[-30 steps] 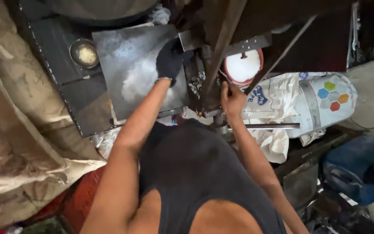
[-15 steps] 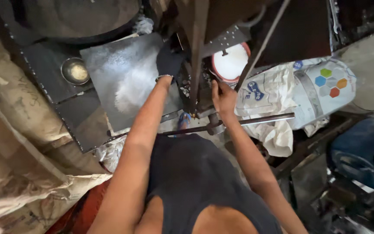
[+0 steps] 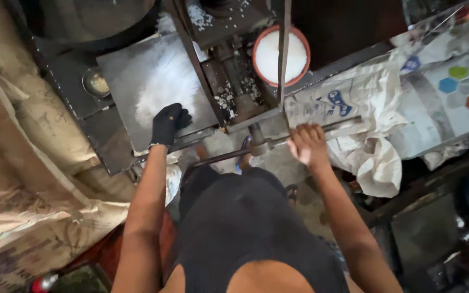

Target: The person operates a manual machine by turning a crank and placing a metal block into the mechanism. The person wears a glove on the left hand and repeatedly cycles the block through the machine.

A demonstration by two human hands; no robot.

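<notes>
While the press frame's upright bar cuts across the white-filled bowl at the far side, we can't make out what the small dish on the far left holds. Since half a second ago, our right hand has dropped off the machine and now wraps its fingers around the long lever bar, near centre. Our gloved left hand has slid back to the near edge of the metal plate, fingers curled on it beside the white powder.
</notes>
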